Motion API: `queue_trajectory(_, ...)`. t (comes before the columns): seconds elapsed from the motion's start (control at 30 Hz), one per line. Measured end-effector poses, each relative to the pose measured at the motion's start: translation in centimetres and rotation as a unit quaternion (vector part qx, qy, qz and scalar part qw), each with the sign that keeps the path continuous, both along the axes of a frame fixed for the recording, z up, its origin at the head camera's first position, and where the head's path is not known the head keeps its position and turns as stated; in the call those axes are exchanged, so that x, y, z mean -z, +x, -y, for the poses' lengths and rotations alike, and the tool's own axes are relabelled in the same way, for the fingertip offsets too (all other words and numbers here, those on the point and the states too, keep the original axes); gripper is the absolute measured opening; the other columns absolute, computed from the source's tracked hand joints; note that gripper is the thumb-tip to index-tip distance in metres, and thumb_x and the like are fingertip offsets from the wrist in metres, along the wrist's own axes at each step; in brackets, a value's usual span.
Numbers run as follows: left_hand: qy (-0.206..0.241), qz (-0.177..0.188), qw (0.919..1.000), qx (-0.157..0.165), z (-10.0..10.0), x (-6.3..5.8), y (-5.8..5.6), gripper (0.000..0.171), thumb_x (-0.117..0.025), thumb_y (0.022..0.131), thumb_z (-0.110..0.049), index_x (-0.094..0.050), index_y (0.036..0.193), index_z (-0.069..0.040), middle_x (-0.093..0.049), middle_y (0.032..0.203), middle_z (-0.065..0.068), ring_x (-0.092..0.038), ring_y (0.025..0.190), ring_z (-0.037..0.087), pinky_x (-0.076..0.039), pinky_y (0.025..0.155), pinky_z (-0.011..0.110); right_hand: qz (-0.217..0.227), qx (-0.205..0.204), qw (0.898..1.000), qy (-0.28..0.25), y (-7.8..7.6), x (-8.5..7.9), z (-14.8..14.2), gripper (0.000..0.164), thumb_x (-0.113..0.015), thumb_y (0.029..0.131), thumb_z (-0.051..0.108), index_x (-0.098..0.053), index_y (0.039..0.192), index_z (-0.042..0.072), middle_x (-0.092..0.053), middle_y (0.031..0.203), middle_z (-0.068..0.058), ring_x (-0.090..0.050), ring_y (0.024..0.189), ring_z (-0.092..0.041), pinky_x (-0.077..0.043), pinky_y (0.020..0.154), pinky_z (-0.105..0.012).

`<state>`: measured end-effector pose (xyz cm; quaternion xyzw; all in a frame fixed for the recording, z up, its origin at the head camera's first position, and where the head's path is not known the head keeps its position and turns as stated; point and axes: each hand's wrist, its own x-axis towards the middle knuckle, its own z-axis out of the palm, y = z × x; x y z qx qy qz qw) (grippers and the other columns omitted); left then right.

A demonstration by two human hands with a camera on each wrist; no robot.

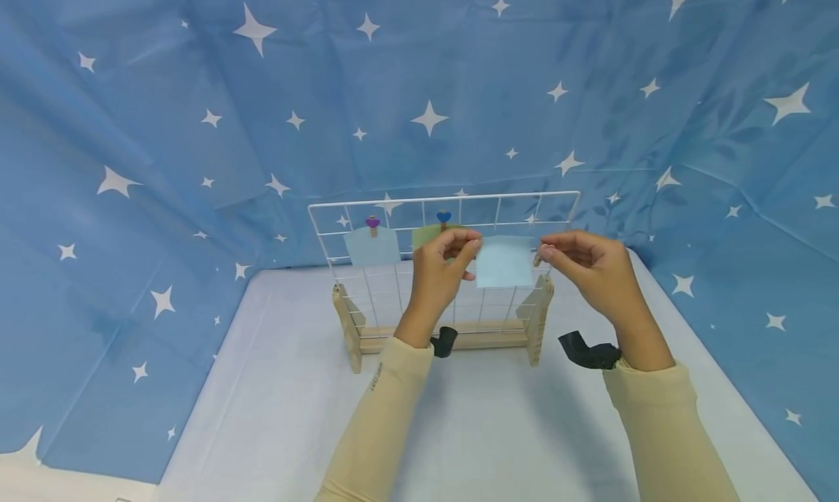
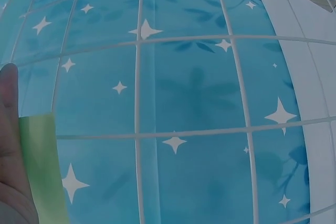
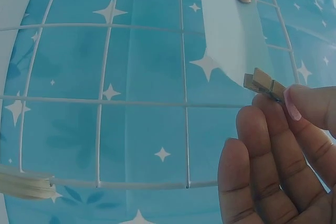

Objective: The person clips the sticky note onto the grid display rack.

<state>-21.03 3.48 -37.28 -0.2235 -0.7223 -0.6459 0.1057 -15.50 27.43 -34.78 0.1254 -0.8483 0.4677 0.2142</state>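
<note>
My left hand (image 1: 438, 276) pinches a light blue square of paper (image 1: 505, 263) at its upper left corner, between thumb and fingertips. The paper hangs in front of a white wire grid rack (image 3: 104, 66), near its right side. At the paper's right edge, my right hand (image 1: 593, 272) pinches a small wooden clothespin (image 3: 266, 83) between thumb and forefinger. Its jaws point toward the paper, and a pink piece shows beneath the thumb. In the left wrist view, only the edge of the left hand shows, beside a green paper (image 2: 43, 166).
Another light blue paper (image 1: 372, 248) hangs on the grid from a purple-heart clothespin (image 1: 373, 223). A blue-heart clothespin (image 1: 443, 216) holds the green paper, partly hidden by my left hand. Wooden feet (image 1: 347, 331) support the rack on a white table (image 1: 282, 414). Behind hangs a blue star-patterned cloth (image 1: 393, 72).
</note>
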Motion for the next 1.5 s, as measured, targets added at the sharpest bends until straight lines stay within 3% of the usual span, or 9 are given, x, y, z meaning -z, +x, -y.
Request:
queue_trajectory(0.3,0.003,-0.008,0.9999,-0.009,-0.4,-0.2,-0.2,0.019,-0.070,0.108,-0.016,-0.078,0.119,-0.003,-0.075,0.102,0.011,-0.073,0.091,0.017,-0.065,0.067,0.030,0.002,0.001,1.000,0.001,-0.3,-0.7,0.3,0.022,-0.075,0.103,0.009,-0.078,0.122,-0.003,-0.076,0.105,0.012,-0.069,0.093,0.008,-0.052,0.085,-0.007)
queue_trajectory(0.53,0.010,-0.014,0.9998,-0.014,-0.6,-0.2,-0.3,0.019,-0.071,0.107,-0.015,-0.079,0.119,-0.002,-0.076,0.101,0.012,-0.073,0.090,0.018,-0.066,0.067,0.030,0.003,-0.006,1.000,-0.007,-0.5,-1.3,0.4,0.023,-0.074,0.104,0.009,-0.078,0.123,-0.004,-0.073,0.103,0.022,-0.069,0.093,0.007,-0.053,0.085,-0.007)
queue_trajectory(0.77,0.024,-0.022,0.9993,-0.017,-0.9,-0.2,-0.3,0.018,-0.073,0.106,-0.013,-0.079,0.118,-0.001,-0.077,0.102,0.013,-0.074,0.089,0.016,-0.066,0.066,0.031,0.003,0.000,1.000,0.001,-0.8,-1.7,0.5,0.023,-0.074,0.104,0.010,-0.078,0.123,-0.003,-0.078,0.107,-0.001,-0.069,0.092,0.007,-0.053,0.085,-0.007)
queue_trajectory(0.83,0.025,-0.025,0.9992,-0.016,-1.0,-0.2,-0.4,0.017,-0.073,0.106,-0.012,-0.079,0.117,-0.001,-0.077,0.102,0.014,-0.074,0.089,0.017,-0.066,0.066,0.031,0.002,0.001,1.000,0.003,-0.9,-1.7,0.4,0.023,-0.074,0.104,0.010,-0.077,0.123,-0.003,-0.078,0.108,-0.002,-0.069,0.093,0.008,-0.052,0.086,-0.006)
queue_trajectory(1.1,0.025,-0.039,0.9988,-0.017,-1.3,-0.4,-0.4,0.017,-0.072,0.106,-0.012,-0.079,0.117,0.000,-0.078,0.103,0.015,-0.074,0.090,0.019,-0.065,0.067,0.030,-0.007,-0.004,1.000,0.008,-1.2,-2.2,0.1,0.020,-0.075,0.104,0.011,-0.078,0.119,-0.003,-0.073,0.103,0.017,-0.069,0.091,0.007,-0.053,0.084,-0.007)
queue_trajectory(1.37,0.021,-0.048,0.9983,-0.026,-1.6,-0.6,-0.5,0.017,-0.072,0.106,-0.013,-0.079,0.117,-0.001,-0.078,0.104,0.014,-0.076,0.091,0.022,-0.066,0.067,0.031,-0.038,-0.010,0.999,0.008,-1.7,-3.1,0.3,0.018,-0.075,0.103,0.006,-0.079,0.116,-0.005,-0.071,0.101,0.024,-0.068,0.091,0.007,-0.053,0.083,-0.007)
queue_trajectory(1.5,0.017,-0.056,0.9979,-0.030,-1.7,-0.7,-0.6,0.018,-0.072,0.106,-0.013,-0.079,0.118,-0.001,-0.079,0.104,0.014,-0.076,0.091,0.023,-0.065,0.067,0.029,-0.049,-0.003,0.999,0.017,-2.0,-3.5,0.4,0.016,-0.076,0.101,0.005,-0.079,0.114,-0.004,-0.071,0.100,0.021,-0.068,0.088,0.006,-0.053,0.080,-0.007)
